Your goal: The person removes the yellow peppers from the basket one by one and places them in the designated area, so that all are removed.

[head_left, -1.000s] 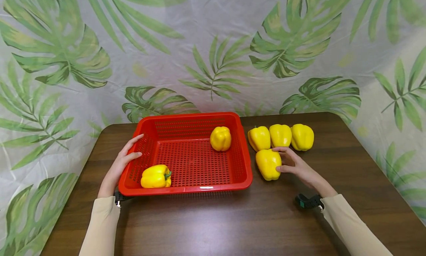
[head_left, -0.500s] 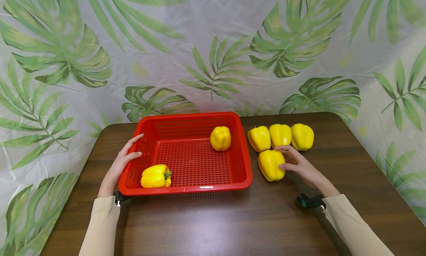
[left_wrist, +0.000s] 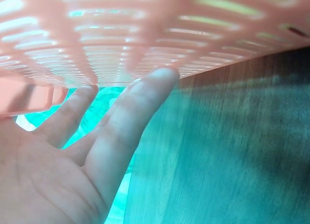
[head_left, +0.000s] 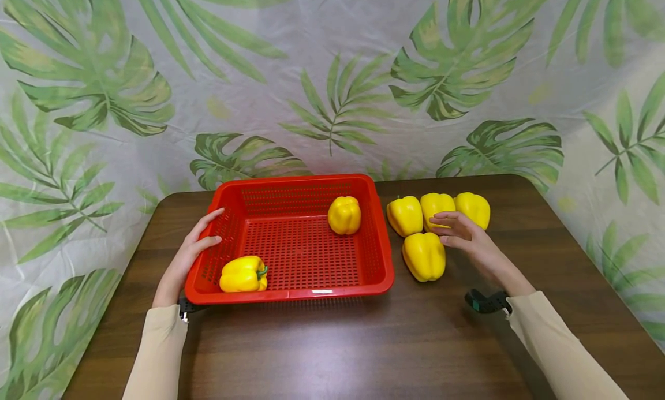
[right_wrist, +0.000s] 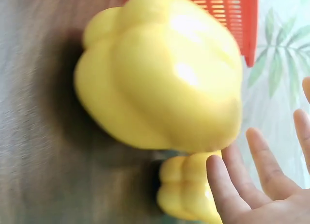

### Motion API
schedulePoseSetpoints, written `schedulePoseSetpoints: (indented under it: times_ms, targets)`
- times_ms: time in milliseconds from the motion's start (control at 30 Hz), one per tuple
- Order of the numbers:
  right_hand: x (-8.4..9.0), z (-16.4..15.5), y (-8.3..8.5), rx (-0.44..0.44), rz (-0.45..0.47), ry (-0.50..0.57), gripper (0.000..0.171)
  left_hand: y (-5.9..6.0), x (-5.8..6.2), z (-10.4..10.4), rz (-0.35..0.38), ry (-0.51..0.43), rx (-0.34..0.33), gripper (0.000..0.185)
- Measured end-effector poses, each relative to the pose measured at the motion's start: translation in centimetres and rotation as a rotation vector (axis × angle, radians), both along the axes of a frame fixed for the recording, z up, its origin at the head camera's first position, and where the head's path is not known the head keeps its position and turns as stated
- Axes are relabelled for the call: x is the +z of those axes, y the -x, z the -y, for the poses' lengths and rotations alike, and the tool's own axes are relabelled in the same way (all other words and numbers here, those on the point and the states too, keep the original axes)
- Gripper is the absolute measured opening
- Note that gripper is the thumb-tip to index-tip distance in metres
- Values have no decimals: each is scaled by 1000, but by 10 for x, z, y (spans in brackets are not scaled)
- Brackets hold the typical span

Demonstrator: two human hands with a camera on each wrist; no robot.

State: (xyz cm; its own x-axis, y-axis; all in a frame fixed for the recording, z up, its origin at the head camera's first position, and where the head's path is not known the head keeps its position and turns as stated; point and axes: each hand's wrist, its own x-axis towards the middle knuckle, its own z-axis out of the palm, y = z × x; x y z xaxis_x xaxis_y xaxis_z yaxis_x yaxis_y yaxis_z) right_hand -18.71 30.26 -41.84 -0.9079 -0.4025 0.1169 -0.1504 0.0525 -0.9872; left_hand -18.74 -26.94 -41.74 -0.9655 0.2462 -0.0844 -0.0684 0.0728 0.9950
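Note:
My left hand holds the left side of a red perforated plastic basket. Thumb and a finger lie over its rim in the head view, while straight fingers touch the outer wall in the left wrist view. Inside the basket lie a yellow bell pepper at the near left and another yellow bell pepper at the far right. My right hand hovers open, with fingers apart, just right of the front yellow bell pepper. This pepper also fills the right wrist view, largely uncovered.
Behind the front pepper, a row of yellow bell peppers stands on the brown wooden table: a left one, a middle one partly behind my fingers, and a right one. A leaf-patterned cloth hangs behind the table.
The front pepper shifted slightly to the right in my right hand's hold, then stayed on the table. My right hand has let go and lifted up and away. The left hand stays in place.

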Motion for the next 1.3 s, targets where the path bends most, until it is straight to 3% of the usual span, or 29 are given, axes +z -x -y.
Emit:
schedulePoseSetpoints:
  times_ms: [233, 467, 833, 1300]
  targets:
    - [18, 13, 5, -16, -27, -33, 37, 2, 1, -1, -13, 3, -9, 56]
    - [27, 31, 14, 46, -50, 23, 38, 2, 1, 0, -7, -5, -11, 55]
    - [43, 73, 23, 68, 4, -44, 40, 1, 1, 0, -2, -1, -12, 56]
    - [65, 135, 29, 233, 14, -29, 42, 1, 0, 0, -5, 0, -9, 55]
